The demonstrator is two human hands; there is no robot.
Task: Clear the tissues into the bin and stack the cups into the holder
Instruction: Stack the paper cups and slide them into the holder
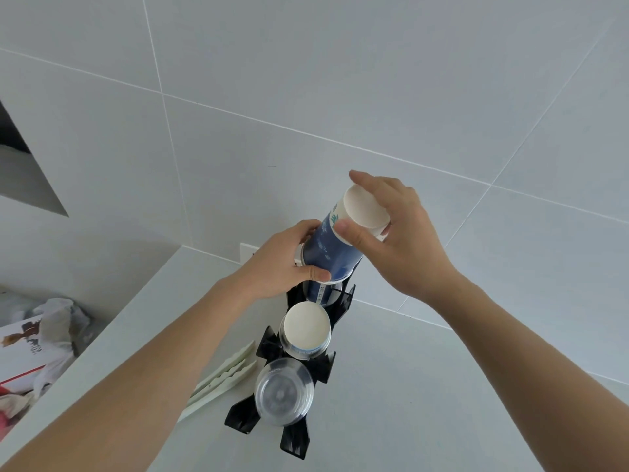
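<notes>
My right hand [384,233] pinches the upturned base of the blue paper cup stack [335,248], thumb on the near side and fingers wrapped behind, while my left hand [286,264] closes around the stack's lower rim to steady it. The stack is tilted toward me, its mouth just over the far slot of the black cup holder [337,301], where another blue cup already sits. In the middle slot rests a white-based paper cup [306,330], and the nearest slot carries the clear plastic cups [284,391]. White tongs [221,379] lie on the bench [425,386] just left of the holder. Down to the left, the bin [37,352] holds crumpled tissues.

I judge the risk is the tilt: if I push down before the stack lines up with the slot, the rim could catch on the holder's fins, crush, or tip the light holder over. Squeezing too hard with my left hand could also buckle the paper wall
</notes>
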